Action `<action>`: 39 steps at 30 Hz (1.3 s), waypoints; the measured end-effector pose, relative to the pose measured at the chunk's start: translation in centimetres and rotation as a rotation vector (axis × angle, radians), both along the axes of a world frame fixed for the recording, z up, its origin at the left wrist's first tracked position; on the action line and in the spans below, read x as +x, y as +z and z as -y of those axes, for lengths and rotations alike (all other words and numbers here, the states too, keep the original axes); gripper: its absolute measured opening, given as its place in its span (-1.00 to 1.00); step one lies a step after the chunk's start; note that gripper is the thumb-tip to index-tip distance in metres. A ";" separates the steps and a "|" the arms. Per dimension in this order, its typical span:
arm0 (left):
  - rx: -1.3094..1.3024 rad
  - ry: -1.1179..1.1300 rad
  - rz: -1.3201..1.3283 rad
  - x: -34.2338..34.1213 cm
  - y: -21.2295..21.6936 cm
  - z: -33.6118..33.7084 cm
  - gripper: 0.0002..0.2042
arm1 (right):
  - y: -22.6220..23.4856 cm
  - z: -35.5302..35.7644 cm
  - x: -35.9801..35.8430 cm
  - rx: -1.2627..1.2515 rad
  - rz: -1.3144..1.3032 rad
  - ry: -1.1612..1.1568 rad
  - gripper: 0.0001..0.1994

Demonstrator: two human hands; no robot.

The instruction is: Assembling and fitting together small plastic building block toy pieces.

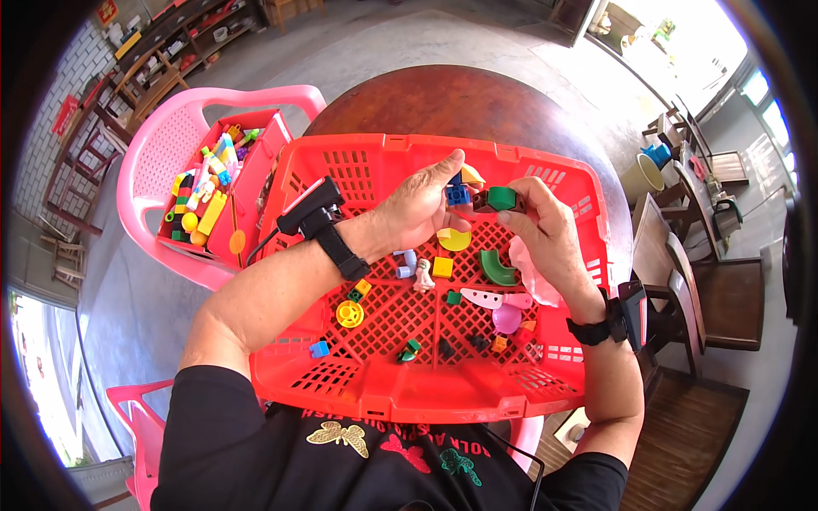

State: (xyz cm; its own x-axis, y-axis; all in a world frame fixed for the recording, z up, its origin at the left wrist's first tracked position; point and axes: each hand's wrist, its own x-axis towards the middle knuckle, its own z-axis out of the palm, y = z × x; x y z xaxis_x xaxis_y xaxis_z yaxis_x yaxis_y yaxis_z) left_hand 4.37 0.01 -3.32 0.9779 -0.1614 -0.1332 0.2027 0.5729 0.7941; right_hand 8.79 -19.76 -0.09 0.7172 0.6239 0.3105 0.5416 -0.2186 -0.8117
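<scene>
A: Grip status?
B: L hand point(409, 215) holds the blue block point(457, 195), yellow pc point(471, 175) just above it. R hand point(552, 223) pinches the green block point(501, 198) from the right.
A: Loc.?
B: Both blocks are over the red basket point(477, 381), far half.
A: Handling recs?
B: Stay low, so any dropped block should land inside. Steady the blue block w/ L hand; R hand should pinch lightly, max. surface visible.
</scene>
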 end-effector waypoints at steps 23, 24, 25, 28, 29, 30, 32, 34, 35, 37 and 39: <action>-0.088 0.134 0.190 -0.1 1.5 0.1 -0.80 | -0.8 -0.2 0.1 0.215 -0.303 -0.016 -0.85; -0.034 0.128 0.232 -0.2 1.6 0.0 -0.76 | -0.6 -0.1 0.0 0.216 -0.302 -0.015 -0.85; 0.019 0.123 0.273 -0.2 1.7 -0.1 -0.73 | -0.3 0.0 0.0 0.182 -0.246 -0.038 -0.85; 0.026 0.095 0.345 0.0 1.8 -0.4 -0.60 | 0.1 -0.1 0.1 0.178 -0.200 -0.068 -0.85; 0.026 0.095 0.345 -0.1 1.8 -0.4 -0.60 | 0.1 -0.1 0.1 0.208 -0.209 -0.076 -0.85; 0.094 0.085 0.369 -0.1 1.9 -0.3 -0.57 | 0.2 -0.1 0.0 0.208 -0.210 -0.078 -0.85; 0.162 0.073 0.393 -0.2 2.2 -0.2 -0.53 | 0.2 -0.2 -0.1 0.258 -0.278 -0.056 -0.84; 0.338 0.081 0.416 -0.5 2.5 -0.1 -0.50 | 0.2 -0.2 -0.2 0.248 -0.277 -0.053 -0.84; 0.339 0.080 0.416 -0.7 2.8 0.0 -0.50 | 0.1 -0.2 -0.2 0.237 -0.276 -0.048 -0.84; 0.464 0.105 0.445 -1.1 3.5 0.3 -0.51 | 0.0 0.0 0.0 0.234 -0.254 -0.058 -0.84; 0.610 0.141 0.572 -0.9 3.2 0.2 -0.51 | 0.1 0.0 0.0 0.230 -0.233 -0.065 -0.85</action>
State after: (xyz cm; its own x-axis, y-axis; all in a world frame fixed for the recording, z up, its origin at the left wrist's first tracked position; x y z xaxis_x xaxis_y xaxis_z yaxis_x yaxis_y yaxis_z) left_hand 3.46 -0.20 -0.15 0.9266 -0.0939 0.3641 -0.3656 0.0003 0.9308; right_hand 8.76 -19.72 -0.01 0.8213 0.5074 0.2608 0.3264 -0.0430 -0.9442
